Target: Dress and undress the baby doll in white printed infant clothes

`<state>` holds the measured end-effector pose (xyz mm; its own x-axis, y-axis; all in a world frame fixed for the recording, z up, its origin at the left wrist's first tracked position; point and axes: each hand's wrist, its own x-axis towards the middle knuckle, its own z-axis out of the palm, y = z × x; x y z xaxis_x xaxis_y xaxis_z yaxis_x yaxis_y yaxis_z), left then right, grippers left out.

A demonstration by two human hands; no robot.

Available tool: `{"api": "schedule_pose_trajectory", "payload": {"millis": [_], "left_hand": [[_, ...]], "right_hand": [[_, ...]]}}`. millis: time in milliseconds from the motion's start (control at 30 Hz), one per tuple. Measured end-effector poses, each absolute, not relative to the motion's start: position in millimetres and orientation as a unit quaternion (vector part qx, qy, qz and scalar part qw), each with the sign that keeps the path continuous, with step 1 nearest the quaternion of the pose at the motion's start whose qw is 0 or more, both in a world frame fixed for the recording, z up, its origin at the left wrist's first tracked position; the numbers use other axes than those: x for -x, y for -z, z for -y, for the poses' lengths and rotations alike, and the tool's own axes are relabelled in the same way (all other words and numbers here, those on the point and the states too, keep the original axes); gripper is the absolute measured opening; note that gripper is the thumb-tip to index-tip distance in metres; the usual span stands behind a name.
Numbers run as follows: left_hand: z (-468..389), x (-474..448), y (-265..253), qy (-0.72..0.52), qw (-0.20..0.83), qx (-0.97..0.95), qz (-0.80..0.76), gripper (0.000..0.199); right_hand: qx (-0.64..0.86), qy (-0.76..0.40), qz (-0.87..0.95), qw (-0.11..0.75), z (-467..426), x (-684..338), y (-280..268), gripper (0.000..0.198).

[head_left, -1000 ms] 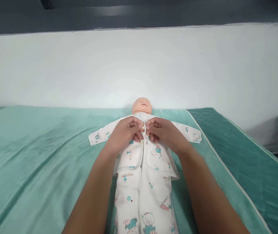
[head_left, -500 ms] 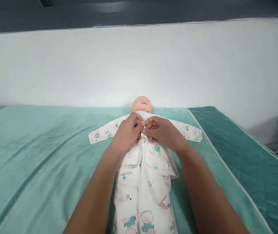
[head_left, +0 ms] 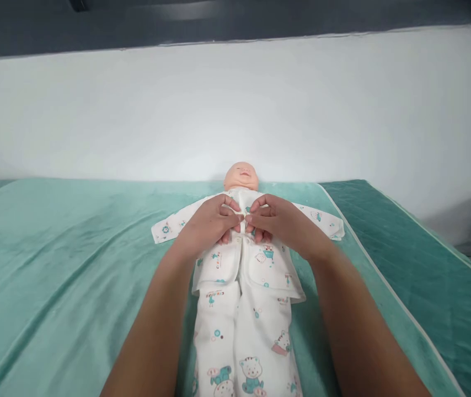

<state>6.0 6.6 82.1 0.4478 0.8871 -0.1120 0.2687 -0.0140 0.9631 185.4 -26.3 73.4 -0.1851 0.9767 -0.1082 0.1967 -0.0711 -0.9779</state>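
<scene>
The two front edges of a white printed jacket (head_left: 274, 271) are pinched at the chest by the left hand (head_left: 213, 220) and the right hand (head_left: 277, 221), with the thumb tips brought almost together over the opening and the other fingers curled against the cloth. The jacket is worn by a doll (head_left: 241, 175), which is laid face up on a green blanket (head_left: 86, 281), its head placed near a white wall (head_left: 235, 105) and both sleeves spread outward. Below the jacket's hem, matching trousers (head_left: 262, 325) are seen, cut off by the lower edge of the view.
</scene>
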Motion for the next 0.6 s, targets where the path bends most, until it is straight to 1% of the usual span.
{"api": "schedule_pose_trajectory", "payload": {"millis": [67, 100, 200, 267, 333, 433, 600], "left_hand": [[-5, -4, -86, -0.262, 0.527, -0.671, -0.451, 0.012], [-5, -4, -88, -0.255, 0.52, -0.677, -0.455, 0.012], [-4, 0, -90, -0.231, 0.496, -0.686, -0.479, 0.016], [-4, 3, -91, -0.208, 0.479, -0.701, -0.486, 0.021], [-3, 7, -92, -0.189, 0.466, -0.725, -0.47, 0.026], [-2, 11, -93, -0.163, 0.454, -0.756, -0.443, 0.029], [1, 12, -96, -0.141, 0.457, -0.771, -0.419, 0.022]], "right_hand": [[0.567, -0.464, 0.591, 0.338, 34, -180, -81, 0.018], [0.601, -0.418, 0.608, 0.306, 39, -176, -86, 0.019], [0.678, -0.253, 0.666, 0.184, 54, -158, -97, 0.027], [0.687, -0.191, 0.691, 0.119, 61, -147, -100, 0.028], [0.681, -0.175, 0.706, 0.08, 65, -142, -102, 0.025], [0.669, -0.173, 0.72, 0.062, 67, -143, -101, 0.024], [0.663, -0.18, 0.724, 0.063, 68, -148, -99, 0.023]]}}
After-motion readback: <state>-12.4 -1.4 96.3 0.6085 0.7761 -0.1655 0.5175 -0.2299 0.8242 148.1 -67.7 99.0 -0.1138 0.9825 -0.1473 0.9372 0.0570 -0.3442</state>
